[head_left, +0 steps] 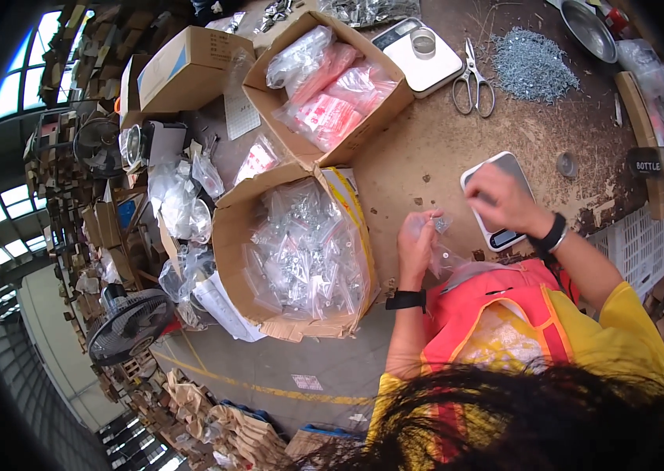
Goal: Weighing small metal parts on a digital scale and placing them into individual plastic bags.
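Observation:
Close in front of my body, my left hand (417, 247) is closed on a small clear plastic bag (443, 263), which hangs from the fingers with some small metal pieces in its upper part. My right hand (504, 202) is over a white digital scale (495, 240), hiding much of its plate. The fingers of that hand are curled and blurred; something dark grey shows at them, too smeared to name. A small round metal cup (567, 164) stands on the table to the right of the scale.
A carton (359, 306) of filled clear bags stands left of my left hand. Behind it, another carton (387, 110) holds red-printed bags. Farther back are a second scale (446, 63) with a metal cup, scissors (474, 90), a screw pile (534, 67) and a metal bowl (588, 30).

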A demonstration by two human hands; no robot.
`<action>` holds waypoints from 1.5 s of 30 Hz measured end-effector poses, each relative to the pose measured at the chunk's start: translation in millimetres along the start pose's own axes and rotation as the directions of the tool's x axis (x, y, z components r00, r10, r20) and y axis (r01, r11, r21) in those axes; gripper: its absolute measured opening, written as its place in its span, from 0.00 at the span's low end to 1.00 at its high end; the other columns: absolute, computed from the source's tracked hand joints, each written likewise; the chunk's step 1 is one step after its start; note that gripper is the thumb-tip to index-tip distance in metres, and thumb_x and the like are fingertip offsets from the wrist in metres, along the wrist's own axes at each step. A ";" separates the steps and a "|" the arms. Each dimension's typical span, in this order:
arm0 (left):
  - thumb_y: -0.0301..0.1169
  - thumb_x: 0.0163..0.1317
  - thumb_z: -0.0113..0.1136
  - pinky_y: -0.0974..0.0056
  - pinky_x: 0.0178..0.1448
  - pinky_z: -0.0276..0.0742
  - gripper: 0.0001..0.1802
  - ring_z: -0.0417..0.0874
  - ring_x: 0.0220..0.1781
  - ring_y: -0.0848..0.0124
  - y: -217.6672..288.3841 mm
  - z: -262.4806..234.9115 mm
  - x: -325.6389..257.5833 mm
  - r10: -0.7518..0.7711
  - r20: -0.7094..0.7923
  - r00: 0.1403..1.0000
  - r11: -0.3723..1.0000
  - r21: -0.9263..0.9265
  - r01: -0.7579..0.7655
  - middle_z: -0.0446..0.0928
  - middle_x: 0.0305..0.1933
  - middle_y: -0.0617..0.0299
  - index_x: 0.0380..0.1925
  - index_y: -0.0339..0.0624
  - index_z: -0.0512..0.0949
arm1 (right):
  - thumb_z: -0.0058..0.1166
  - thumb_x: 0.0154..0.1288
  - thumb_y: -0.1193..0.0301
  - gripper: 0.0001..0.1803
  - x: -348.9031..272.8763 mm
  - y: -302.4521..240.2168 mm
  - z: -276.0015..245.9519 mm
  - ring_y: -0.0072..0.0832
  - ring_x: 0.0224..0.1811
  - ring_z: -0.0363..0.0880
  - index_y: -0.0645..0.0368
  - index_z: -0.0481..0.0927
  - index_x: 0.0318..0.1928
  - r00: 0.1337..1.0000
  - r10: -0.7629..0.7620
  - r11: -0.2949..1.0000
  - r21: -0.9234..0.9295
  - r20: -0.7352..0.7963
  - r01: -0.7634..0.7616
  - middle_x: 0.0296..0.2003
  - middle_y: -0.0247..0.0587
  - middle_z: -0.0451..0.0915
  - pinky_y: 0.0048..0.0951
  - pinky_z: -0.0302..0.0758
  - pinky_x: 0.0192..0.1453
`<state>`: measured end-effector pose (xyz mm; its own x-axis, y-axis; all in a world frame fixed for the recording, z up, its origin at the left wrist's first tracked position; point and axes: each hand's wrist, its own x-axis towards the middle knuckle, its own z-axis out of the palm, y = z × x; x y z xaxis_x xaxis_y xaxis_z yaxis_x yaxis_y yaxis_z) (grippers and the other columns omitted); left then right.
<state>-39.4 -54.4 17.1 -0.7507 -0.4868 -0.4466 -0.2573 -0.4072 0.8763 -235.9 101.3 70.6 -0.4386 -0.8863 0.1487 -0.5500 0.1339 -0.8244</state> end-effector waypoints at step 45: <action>0.30 0.72 0.64 0.72 0.45 0.75 0.07 0.77 0.39 0.81 -34.5 6.2 -10.9 0.086 -0.054 0.995 0.987 0.140 -0.078 0.80 0.38 0.71 0.44 0.38 0.81 | 0.61 0.66 0.77 0.09 -20.2 14.4 48.1 0.18 0.34 0.76 0.63 0.75 0.43 0.939 0.303 0.873 0.348 0.160 -0.341 0.33 0.32 0.78 0.24 0.75 0.40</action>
<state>-26.1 -30.2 -7.1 -0.7359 -0.5613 -0.3786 -0.2810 -0.2557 0.9250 -200.8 99.8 29.4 -0.4649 -0.8631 -0.1975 -0.0833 0.2647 -0.9607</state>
